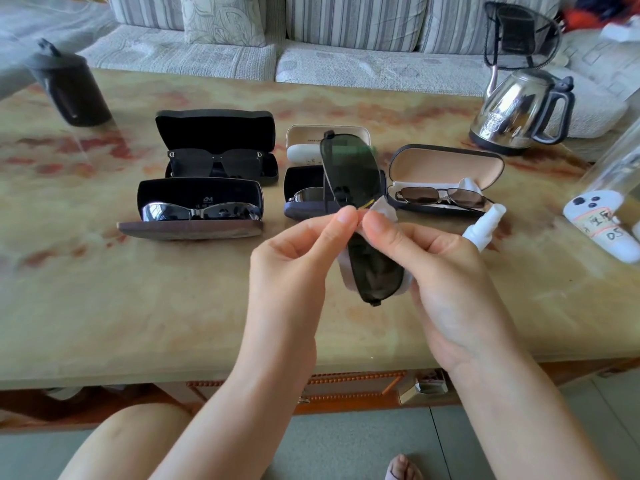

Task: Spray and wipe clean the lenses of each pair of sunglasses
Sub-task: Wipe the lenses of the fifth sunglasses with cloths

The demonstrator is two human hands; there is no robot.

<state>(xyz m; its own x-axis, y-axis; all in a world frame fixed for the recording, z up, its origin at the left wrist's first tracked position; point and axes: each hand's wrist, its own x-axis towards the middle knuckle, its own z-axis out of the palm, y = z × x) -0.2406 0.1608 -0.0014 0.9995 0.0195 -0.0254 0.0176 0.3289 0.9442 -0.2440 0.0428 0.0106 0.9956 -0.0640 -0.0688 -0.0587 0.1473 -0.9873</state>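
Observation:
I hold a pair of dark green clip-on sunglasses (349,168) upright over the table, one lens up, one lens down. My left hand (294,258) pinches the middle bridge from the left. My right hand (440,268) pinches the same spot through a small grey cleaning cloth (381,209) that wraps behind the lower lens. A white spray bottle (485,226) lies on the table just right of my right hand. Open cases hold black sunglasses (216,161), silver mirrored sunglasses (201,211) and brown thin-framed sunglasses (443,197).
A steel kettle (519,109) stands at the back right and a dark cylindrical container (69,88) at the back left. A white labelled bottle (602,226) lies at the right edge. Behind the held sunglasses sit a beige case (304,140) and a dark case (301,195). A sofa lies behind the marble table (138,306).

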